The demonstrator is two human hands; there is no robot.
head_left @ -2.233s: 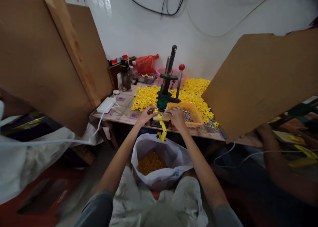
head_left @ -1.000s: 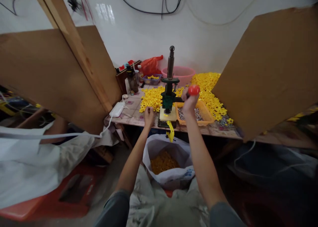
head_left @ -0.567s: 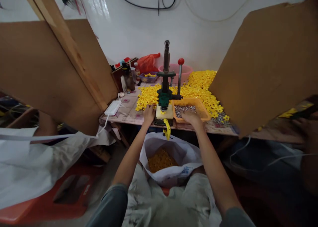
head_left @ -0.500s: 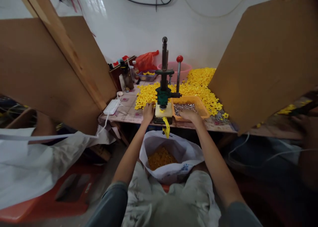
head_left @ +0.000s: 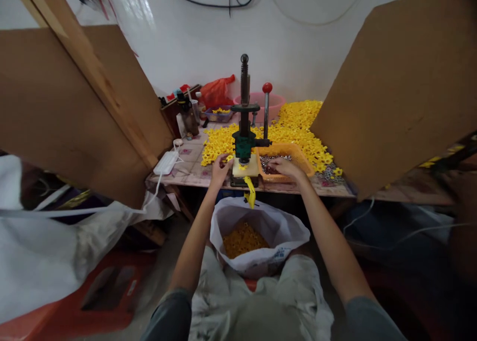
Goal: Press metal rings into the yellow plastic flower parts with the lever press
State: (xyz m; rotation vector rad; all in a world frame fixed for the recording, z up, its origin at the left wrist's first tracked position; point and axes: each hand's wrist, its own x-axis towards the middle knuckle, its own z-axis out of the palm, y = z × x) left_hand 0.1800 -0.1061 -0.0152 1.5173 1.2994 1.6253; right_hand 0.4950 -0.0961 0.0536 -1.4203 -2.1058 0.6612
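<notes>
My left hand (head_left: 219, 172) is closed on a small yellow star-shaped plastic piece (head_left: 230, 158), at the left side of the press. A green hand press (head_left: 244, 142) with a red-knobbed lever (head_left: 267, 88) stands upright in front of me. Under its ram, another yellow piece rests on the pale base block (head_left: 242, 170). My right hand (head_left: 283, 167) reaches into the orange basket (head_left: 303, 162), its fingers pinched together over small shiny metal parts (head_left: 266, 163). What these fingertips hold is too small to make out.
Yellow pieces (head_left: 298, 127) are heaped behind the press. A white sack (head_left: 257, 259) with yellow pieces inside stands open between my knees. Cardboard panels (head_left: 395, 82) flank the table on both sides. A yellow curved part (head_left: 250, 192) hangs off the press's front. A white adapter (head_left: 166, 162) lies left.
My left hand has raised its fingers slightly, and a yellow piece now shows at their tips. My right hand has lifted a little and drawn its fingers together over the metal parts.
</notes>
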